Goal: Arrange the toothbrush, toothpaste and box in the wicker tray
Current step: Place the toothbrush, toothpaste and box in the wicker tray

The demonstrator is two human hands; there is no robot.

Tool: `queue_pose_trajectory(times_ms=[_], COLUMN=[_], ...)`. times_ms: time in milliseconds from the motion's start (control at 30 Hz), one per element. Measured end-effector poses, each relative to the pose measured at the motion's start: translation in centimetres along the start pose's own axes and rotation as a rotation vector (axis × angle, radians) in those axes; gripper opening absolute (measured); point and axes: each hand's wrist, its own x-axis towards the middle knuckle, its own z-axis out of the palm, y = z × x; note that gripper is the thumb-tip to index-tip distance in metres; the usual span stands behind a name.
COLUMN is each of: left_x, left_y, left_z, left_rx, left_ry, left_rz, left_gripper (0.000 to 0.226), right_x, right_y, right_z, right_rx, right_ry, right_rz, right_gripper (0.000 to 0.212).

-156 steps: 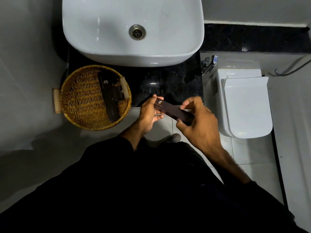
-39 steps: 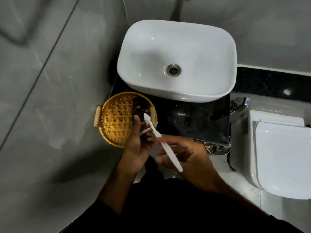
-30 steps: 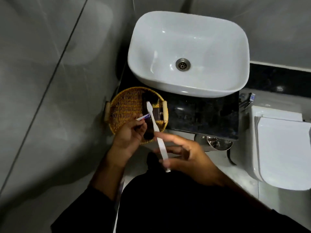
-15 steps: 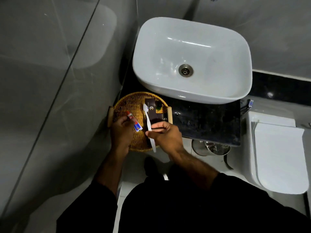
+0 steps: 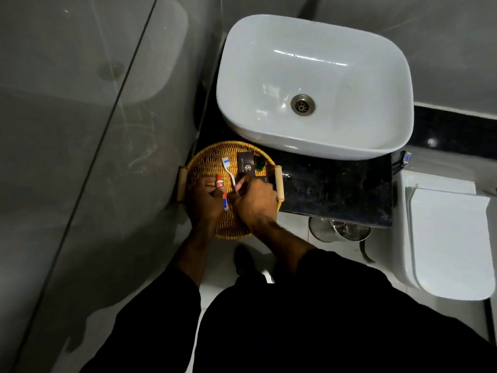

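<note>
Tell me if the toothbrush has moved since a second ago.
Yes. The toothbrush was held above the tray's near rim, handle over the floor; now it lies inside the wicker tray, nearer the sink, right hand on its handle.

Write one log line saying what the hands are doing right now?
left hand: holds toothpaste | right hand: holds toothbrush | both over wicker tray | box: in tray

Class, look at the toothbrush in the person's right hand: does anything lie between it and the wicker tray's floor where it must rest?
Nothing visible does. The toothbrush lies over bare weave of the wicker tray, left of the dark box.
</note>
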Motion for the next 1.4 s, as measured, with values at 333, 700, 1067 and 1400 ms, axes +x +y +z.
queue_pose_trajectory(times_ms=[333,700,1067,1400], left_x=[0.9,0.9,0.5,-0.6], left_y=[-0.7,-0.4,-0.9,0.6], left_z=[0.0,-0.4,0.3,0.4], left_rx=[-0.009,0.086,0.136,0.034], left_ry=[-0.010,0.018,0.104,0.201], left_rz=[0.021,0.027,0.084,0.036], left_gripper=[0.030,0.028,0.030,0.023], right_x=[0.3,-0.2,-0.8,-2.3], right_y=[-0.8,-1.5,-0.8,1.4], right_z=[1.6,2.9,1.5,-2.9], right_rx=[-0.247,-0.292,-0.283,-0.181], right_ry=[-0.078,-0.028,-0.054,-0.004], right_rz=[-0.051,-0.118,-0.074,-0.152], right_gripper=[0.026,0.019,0.015,0.017])
